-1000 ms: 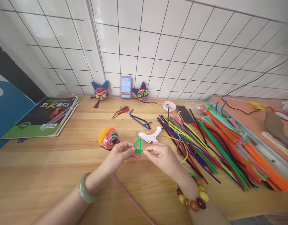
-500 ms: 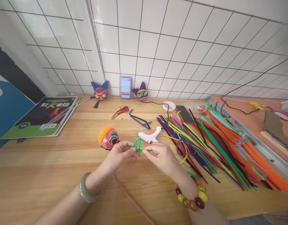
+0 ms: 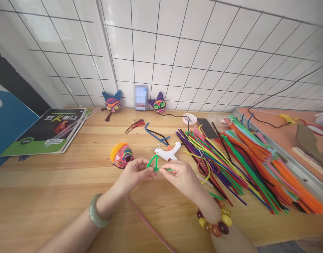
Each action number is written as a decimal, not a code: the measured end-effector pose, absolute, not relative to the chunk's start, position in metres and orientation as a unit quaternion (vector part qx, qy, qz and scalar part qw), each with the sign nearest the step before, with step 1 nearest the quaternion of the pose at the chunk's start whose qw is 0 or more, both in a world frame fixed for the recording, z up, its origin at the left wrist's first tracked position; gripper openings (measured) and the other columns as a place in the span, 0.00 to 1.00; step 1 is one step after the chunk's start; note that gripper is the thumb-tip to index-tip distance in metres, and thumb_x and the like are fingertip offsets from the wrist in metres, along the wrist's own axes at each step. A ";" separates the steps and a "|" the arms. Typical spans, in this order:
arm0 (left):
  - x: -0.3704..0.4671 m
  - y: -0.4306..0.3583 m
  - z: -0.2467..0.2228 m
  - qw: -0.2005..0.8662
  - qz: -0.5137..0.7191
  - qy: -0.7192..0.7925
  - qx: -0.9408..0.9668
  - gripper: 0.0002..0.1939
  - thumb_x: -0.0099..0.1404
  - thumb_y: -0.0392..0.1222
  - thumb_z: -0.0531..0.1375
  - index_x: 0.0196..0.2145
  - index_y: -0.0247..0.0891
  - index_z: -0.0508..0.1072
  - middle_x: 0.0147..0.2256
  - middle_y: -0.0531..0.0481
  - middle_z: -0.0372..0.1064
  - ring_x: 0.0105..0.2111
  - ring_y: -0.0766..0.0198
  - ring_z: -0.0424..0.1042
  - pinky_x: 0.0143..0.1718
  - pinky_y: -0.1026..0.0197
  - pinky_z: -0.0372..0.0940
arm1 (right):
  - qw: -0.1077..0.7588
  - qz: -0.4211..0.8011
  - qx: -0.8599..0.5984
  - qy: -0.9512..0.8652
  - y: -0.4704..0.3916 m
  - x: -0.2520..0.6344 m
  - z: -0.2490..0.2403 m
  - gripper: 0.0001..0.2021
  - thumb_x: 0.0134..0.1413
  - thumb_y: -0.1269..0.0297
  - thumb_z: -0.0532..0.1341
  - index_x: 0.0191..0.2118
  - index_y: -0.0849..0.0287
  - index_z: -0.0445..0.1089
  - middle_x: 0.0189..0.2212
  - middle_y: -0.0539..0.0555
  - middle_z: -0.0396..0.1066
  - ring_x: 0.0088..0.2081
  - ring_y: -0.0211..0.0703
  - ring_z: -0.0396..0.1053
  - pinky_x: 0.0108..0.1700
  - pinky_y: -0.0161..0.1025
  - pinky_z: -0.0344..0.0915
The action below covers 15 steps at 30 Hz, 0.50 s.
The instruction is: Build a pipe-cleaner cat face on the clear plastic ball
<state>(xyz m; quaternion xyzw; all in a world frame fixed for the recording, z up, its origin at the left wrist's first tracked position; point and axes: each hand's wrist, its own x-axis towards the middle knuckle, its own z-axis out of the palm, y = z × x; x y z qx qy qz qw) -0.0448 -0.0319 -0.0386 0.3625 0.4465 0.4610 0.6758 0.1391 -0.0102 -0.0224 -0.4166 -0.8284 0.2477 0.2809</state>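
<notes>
A green pipe cleaner (image 3: 156, 162), bent into a small pointed triangle, is pinched between my two hands above the table. My left hand (image 3: 137, 173) grips its lower left corner between thumb and fingers. With thumb and forefinger, my right hand (image 3: 180, 174) holds the loose green end at the right. Just behind them lies a white glue gun (image 3: 168, 153), nozzle to the left. Left of the glue gun sits a ball (image 3: 122, 154) covered partly in orange and multicoloured strips.
Many coloured pipe cleaners (image 3: 216, 160) are spread at the right. Two eared cat-like heads (image 3: 113, 102) and a lit phone (image 3: 140, 98) stand by the tiled wall. A magazine (image 3: 48, 130) lies at the left, a dark phone (image 3: 207, 128) behind the pile.
The green triangle has tilted slightly and its opening shows more toward me. Both hands stay almost in place; nothing else has visibly moved.
</notes>
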 end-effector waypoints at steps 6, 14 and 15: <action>-0.045 -0.031 -0.039 0.673 0.465 0.450 0.359 0.16 0.45 0.41 0.70 0.29 0.34 0.70 0.26 0.51 0.74 0.26 0.66 0.73 0.30 0.63 0.68 | 0.283 0.243 -0.409 -0.833 -0.009 0.140 -0.024 0.07 0.54 0.68 0.58 0.30 0.57 0.75 0.25 0.51 0.73 0.27 0.37 0.68 0.27 0.31 0.61; -0.044 -0.032 -0.036 0.663 0.459 0.457 0.375 0.15 0.47 0.45 0.68 0.30 0.34 0.70 0.26 0.51 0.74 0.27 0.63 0.74 0.32 0.62 0.68 | 0.280 0.243 -0.421 -0.828 -0.010 0.139 -0.025 0.07 0.53 0.69 0.59 0.30 0.58 0.75 0.25 0.51 0.73 0.27 0.37 0.68 0.27 0.31 0.63; -0.044 -0.032 -0.036 0.663 0.460 0.457 0.375 0.15 0.47 0.44 0.69 0.29 0.35 0.70 0.26 0.51 0.74 0.27 0.63 0.74 0.31 0.62 0.68 | 0.280 0.244 -0.420 -0.828 -0.009 0.139 -0.025 0.07 0.54 0.68 0.59 0.30 0.58 0.75 0.25 0.51 0.73 0.27 0.37 0.68 0.27 0.31 0.63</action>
